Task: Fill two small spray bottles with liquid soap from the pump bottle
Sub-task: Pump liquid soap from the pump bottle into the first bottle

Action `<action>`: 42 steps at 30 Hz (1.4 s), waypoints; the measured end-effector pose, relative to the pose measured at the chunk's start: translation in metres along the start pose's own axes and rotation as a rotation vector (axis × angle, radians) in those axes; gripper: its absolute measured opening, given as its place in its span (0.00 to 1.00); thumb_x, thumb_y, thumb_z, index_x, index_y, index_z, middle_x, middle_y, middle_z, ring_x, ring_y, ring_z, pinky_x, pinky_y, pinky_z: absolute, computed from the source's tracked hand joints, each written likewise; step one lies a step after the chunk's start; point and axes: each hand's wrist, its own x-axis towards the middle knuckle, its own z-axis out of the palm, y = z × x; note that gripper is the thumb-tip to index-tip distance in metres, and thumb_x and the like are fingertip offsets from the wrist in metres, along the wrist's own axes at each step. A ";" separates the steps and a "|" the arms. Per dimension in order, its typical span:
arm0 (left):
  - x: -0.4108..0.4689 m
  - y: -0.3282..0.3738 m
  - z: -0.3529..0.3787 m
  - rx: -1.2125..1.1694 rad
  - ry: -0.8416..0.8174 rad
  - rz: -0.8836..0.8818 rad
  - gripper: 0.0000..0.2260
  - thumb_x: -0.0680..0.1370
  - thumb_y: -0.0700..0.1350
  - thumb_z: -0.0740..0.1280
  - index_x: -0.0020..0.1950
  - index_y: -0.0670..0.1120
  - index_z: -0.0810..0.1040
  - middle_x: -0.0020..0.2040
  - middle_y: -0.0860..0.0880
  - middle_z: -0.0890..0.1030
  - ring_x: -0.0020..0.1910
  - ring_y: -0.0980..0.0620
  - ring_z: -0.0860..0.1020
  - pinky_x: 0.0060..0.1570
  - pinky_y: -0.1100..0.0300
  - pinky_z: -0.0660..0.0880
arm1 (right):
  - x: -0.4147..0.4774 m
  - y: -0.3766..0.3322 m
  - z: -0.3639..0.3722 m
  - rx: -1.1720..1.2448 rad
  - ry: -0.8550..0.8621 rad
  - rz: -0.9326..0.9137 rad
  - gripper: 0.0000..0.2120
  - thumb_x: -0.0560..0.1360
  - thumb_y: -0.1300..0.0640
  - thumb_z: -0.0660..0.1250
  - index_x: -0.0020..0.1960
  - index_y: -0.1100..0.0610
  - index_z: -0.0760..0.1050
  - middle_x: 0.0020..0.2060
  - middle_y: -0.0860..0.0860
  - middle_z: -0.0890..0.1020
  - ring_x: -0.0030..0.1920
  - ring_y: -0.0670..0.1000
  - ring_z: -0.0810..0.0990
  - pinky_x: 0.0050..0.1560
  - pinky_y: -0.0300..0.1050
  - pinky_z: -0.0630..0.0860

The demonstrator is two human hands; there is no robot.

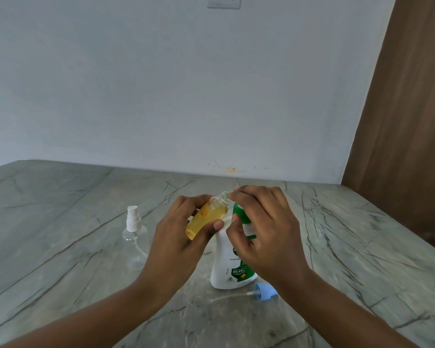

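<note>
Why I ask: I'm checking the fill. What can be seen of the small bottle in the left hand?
The small bottle is clear plastic, mostly full of amber-yellow liquid, with a bare threaded neck and no cap. It is tilted, mouth up and to the right, above the table by the top of the pump bottle, in the grip of the left hand, thumb along its lower side. Fingertips of the right hand meet its mouth.

Two small spray bottles are in view: one yellow-filled bottle [206, 217] with an open neck and one clear bottle [133, 237] wearing a white sprayer. There is one white pump bottle [224, 267] and one loose blue spray cap [264, 290] with its tube. Two hands show, the left hand [181, 234] and the right hand [264, 229], along with one tabletop [60, 222] and one wall switch plate [223, 1].
</note>
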 end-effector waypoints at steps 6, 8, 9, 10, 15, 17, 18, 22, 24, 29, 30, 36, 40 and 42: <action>-0.001 0.001 0.000 -0.010 -0.007 -0.010 0.19 0.72 0.61 0.64 0.58 0.52 0.75 0.49 0.59 0.77 0.50 0.59 0.76 0.47 0.65 0.74 | 0.004 0.002 -0.004 0.006 -0.050 -0.007 0.14 0.72 0.56 0.61 0.49 0.62 0.80 0.44 0.53 0.81 0.46 0.48 0.73 0.43 0.33 0.68; -0.001 0.002 -0.001 -0.021 -0.017 -0.021 0.19 0.71 0.60 0.64 0.58 0.53 0.74 0.50 0.58 0.77 0.50 0.60 0.75 0.47 0.67 0.73 | 0.007 0.001 -0.007 -0.017 -0.074 -0.013 0.14 0.72 0.56 0.61 0.50 0.62 0.80 0.45 0.53 0.80 0.47 0.48 0.72 0.44 0.33 0.67; -0.001 0.002 -0.001 -0.024 -0.020 -0.024 0.18 0.71 0.59 0.64 0.58 0.54 0.74 0.50 0.59 0.77 0.50 0.60 0.75 0.47 0.69 0.72 | 0.009 0.001 -0.008 -0.021 -0.085 -0.013 0.14 0.72 0.56 0.60 0.50 0.61 0.79 0.45 0.53 0.80 0.48 0.47 0.72 0.45 0.32 0.66; 0.000 0.003 -0.002 -0.026 -0.020 -0.025 0.18 0.70 0.59 0.63 0.57 0.55 0.73 0.50 0.59 0.77 0.51 0.61 0.75 0.46 0.72 0.72 | 0.011 0.001 -0.009 -0.018 -0.093 -0.009 0.14 0.72 0.56 0.60 0.50 0.61 0.79 0.45 0.53 0.80 0.48 0.47 0.72 0.45 0.32 0.66; 0.000 0.005 -0.002 -0.055 -0.014 -0.032 0.17 0.69 0.62 0.62 0.55 0.58 0.73 0.49 0.61 0.77 0.50 0.62 0.75 0.46 0.73 0.71 | 0.016 0.001 -0.014 -0.006 -0.118 0.015 0.13 0.73 0.55 0.60 0.50 0.59 0.79 0.45 0.51 0.80 0.47 0.46 0.72 0.44 0.30 0.65; 0.000 0.005 -0.001 -0.056 -0.011 -0.028 0.16 0.70 0.61 0.63 0.55 0.58 0.73 0.49 0.61 0.77 0.50 0.61 0.75 0.46 0.70 0.73 | 0.016 0.001 -0.015 -0.001 -0.122 0.022 0.13 0.73 0.55 0.60 0.50 0.59 0.79 0.45 0.50 0.80 0.47 0.46 0.73 0.44 0.30 0.65; 0.000 0.005 -0.001 -0.058 -0.009 -0.029 0.15 0.71 0.60 0.64 0.55 0.57 0.74 0.49 0.61 0.77 0.50 0.61 0.75 0.46 0.69 0.73 | 0.017 0.001 -0.015 0.005 -0.123 0.024 0.13 0.73 0.55 0.60 0.50 0.59 0.79 0.45 0.51 0.80 0.47 0.46 0.73 0.44 0.30 0.65; 0.000 0.005 -0.001 -0.062 -0.003 -0.023 0.15 0.72 0.59 0.66 0.56 0.55 0.74 0.49 0.60 0.77 0.50 0.60 0.75 0.46 0.70 0.72 | 0.014 0.001 -0.014 0.028 -0.104 0.029 0.13 0.73 0.56 0.60 0.50 0.60 0.80 0.45 0.51 0.80 0.48 0.47 0.73 0.46 0.30 0.65; 0.000 0.004 -0.001 -0.062 -0.006 -0.020 0.15 0.72 0.59 0.66 0.56 0.55 0.74 0.49 0.60 0.77 0.50 0.60 0.75 0.46 0.70 0.72 | 0.013 0.001 -0.013 0.036 -0.088 0.032 0.13 0.72 0.57 0.60 0.50 0.60 0.79 0.46 0.52 0.80 0.49 0.47 0.73 0.47 0.30 0.66; 0.001 0.003 -0.002 -0.049 -0.009 -0.012 0.16 0.70 0.58 0.64 0.56 0.56 0.73 0.49 0.60 0.77 0.50 0.61 0.75 0.46 0.70 0.72 | 0.009 0.001 -0.007 0.042 -0.051 0.038 0.13 0.71 0.59 0.61 0.51 0.61 0.80 0.46 0.52 0.80 0.49 0.47 0.73 0.48 0.29 0.66; 0.001 0.003 -0.002 -0.051 -0.010 -0.012 0.15 0.70 0.58 0.64 0.55 0.57 0.73 0.49 0.60 0.77 0.51 0.61 0.75 0.47 0.70 0.72 | 0.009 0.001 -0.007 0.041 -0.045 0.040 0.13 0.71 0.59 0.61 0.51 0.61 0.80 0.46 0.53 0.80 0.49 0.47 0.73 0.48 0.29 0.66; 0.002 0.002 -0.003 -0.049 0.003 0.000 0.11 0.72 0.58 0.66 0.54 0.60 0.71 0.49 0.59 0.77 0.50 0.60 0.75 0.48 0.69 0.72 | 0.007 0.000 -0.005 0.022 -0.036 0.039 0.13 0.70 0.59 0.61 0.51 0.62 0.80 0.46 0.53 0.80 0.49 0.47 0.72 0.49 0.27 0.64; 0.002 0.000 -0.002 -0.037 -0.009 -0.013 0.15 0.72 0.59 0.65 0.56 0.56 0.74 0.50 0.59 0.77 0.51 0.60 0.75 0.47 0.70 0.72 | 0.004 0.000 -0.003 0.013 -0.037 0.030 0.13 0.70 0.60 0.62 0.51 0.62 0.80 0.46 0.53 0.81 0.48 0.47 0.72 0.48 0.29 0.65; 0.001 0.000 -0.002 -0.035 -0.018 -0.023 0.18 0.70 0.59 0.64 0.57 0.54 0.74 0.50 0.59 0.77 0.51 0.60 0.75 0.47 0.69 0.73 | 0.002 0.001 -0.003 0.006 -0.036 0.024 0.13 0.70 0.60 0.62 0.50 0.62 0.80 0.45 0.53 0.81 0.47 0.48 0.73 0.47 0.31 0.66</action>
